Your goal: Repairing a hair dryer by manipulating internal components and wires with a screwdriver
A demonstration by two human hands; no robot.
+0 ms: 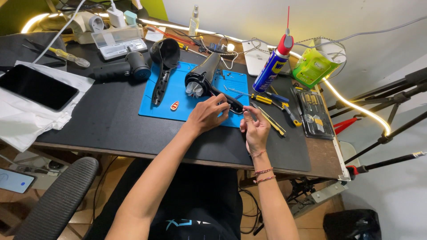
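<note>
Head view, near to far: right hand (254, 129) raised with fingers pinched together, what they pinch too small to tell. Left hand (208, 114) grasps the handle of an opened black hair dryer (205, 79) lying on a blue mat (178, 104) on the table (102, 120). Farther right stands a blue spray can (271, 67).
</note>
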